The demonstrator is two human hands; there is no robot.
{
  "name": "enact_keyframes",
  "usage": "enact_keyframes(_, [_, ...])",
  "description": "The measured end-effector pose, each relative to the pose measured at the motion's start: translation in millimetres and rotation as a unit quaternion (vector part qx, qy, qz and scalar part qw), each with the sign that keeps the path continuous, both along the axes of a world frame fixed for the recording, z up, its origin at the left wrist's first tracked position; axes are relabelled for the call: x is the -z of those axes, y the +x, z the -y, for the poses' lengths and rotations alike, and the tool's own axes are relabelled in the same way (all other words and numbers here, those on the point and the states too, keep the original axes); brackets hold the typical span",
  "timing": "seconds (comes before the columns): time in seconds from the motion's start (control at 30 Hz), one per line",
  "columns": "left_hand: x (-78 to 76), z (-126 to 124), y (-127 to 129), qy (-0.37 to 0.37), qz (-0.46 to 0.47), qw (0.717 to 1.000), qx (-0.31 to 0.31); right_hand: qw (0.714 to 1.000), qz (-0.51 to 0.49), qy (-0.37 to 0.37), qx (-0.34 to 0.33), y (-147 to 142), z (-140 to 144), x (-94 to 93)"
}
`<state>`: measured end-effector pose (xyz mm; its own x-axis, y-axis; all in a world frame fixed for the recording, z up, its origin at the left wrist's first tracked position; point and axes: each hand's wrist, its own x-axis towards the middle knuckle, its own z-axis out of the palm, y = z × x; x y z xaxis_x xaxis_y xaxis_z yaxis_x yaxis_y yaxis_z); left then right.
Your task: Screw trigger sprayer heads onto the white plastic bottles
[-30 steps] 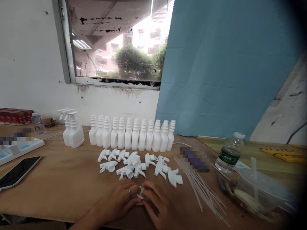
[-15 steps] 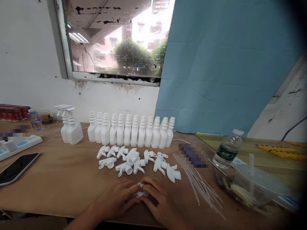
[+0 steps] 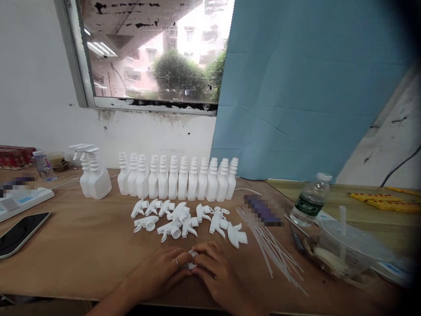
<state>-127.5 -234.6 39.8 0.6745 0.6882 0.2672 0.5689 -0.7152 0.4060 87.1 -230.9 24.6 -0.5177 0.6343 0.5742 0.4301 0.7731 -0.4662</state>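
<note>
Two hands meet at the near edge of the table (image 3: 82,254), fingertips together around one small white spray head (image 3: 191,259). The left hand (image 3: 161,273), with a ring on one finger, and the right hand (image 3: 215,274) both pinch the piece from opposite sides, so it is mostly covered and its exact orientation is hard to tell. It rests on or just above the tabletop between them.

Just beyond the hands lies a loose pile of spray heads (image 3: 187,219). Farther back stands a row of white bottles (image 3: 177,180) without tops, and at the far left of that row two bottles with spray heads fitted (image 3: 92,175). To the right, near the pile, is a fan of thin white tubes (image 3: 276,250). Farther right are a water bottle (image 3: 309,199) and a clear lidded cup (image 3: 348,250). A phone (image 3: 21,232) lies at the near left.

Judging from this layout, the hands are working on a single spray head, probably readying it for a tube or a bottle. A next move would call for freeing one hand while the other keeps its grip on the piece.
</note>
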Motion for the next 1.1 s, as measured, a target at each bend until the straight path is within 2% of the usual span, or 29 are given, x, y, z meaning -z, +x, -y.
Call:
enact_keyframes(0.1, [-2.0,0.8,0.3,-0.007,0.002,1.000,0.000,1.000,0.001,-0.003,0.021,0.0,1.2,-0.1])
enact_keyframes(0.3, [-3.1,-1.4,-0.6,0.009,-0.002,1.000,0.016,0.982,0.084,0.124,0.112,0.9,8.8,0.8])
enact_keyframes(0.4, [-3.1,-2.8,-0.5,0.003,-0.002,1.000,0.020,0.974,0.110,0.147,0.130,-3.3,10.6,4.1])
enact_keyframes(0.47, [-3.4,-2.8,-0.5,-0.006,-0.002,1.000,0.022,0.979,0.105,0.128,0.123,-7.1,11.2,4.1])
enact_keyframes(0.57, [-3.1,-2.0,-1.3,-0.030,0.005,0.999,0.018,0.993,0.075,0.048,0.077,-9.2,11.7,-2.6])
enact_keyframes(0.67, [0.9,-1.8,-2.6,-0.050,0.006,0.999,-0.009,0.999,0.025,-0.022,0.039,1.6,6.5,-13.6])
enact_keyframes(0.7, [3.1,-2.1,-3.0,-0.055,0.004,0.998,-0.021,0.998,0.007,-0.031,0.050,9.6,2.3,-16.9])
enact_keyframes(0.77, [7.9,-3.1,-3.6,-0.066,0.009,0.997,-0.048,0.992,-0.018,-0.025,0.120,33.0,-9.6,-21.7])
enact_keyframes(0.87, [12.5,-3.8,-3.5,-0.086,0.038,0.993,-0.068,0.960,0.036,0.021,0.277,80.4,-30.0,-23.0])
enact_keyframes(0.9, [12.7,-3.7,-3.3,-0.088,0.043,0.993,-0.066,0.938,0.082,0.036,0.335,96.4,-35.7,-21.5])
enact_keyframes(0.97, [11.3,-2.7,-2.7,-0.086,0.045,0.994,-0.058,0.871,0.177,0.006,0.459,124.0,-44.5,-15.9])
enact_keyframes(1.03, [8.7,-1.4,-1.9,-0.084,0.044,0.994,-0.055,0.825,0.238,-0.056,0.509,142.0,-50.6,-8.2])
enact_keyframes(1.1, [5.9,0.1,-1.3,-0.083,0.043,0.994,-0.057,0.815,0.263,-0.104,0.506,150.6,-55.8,-0.8])
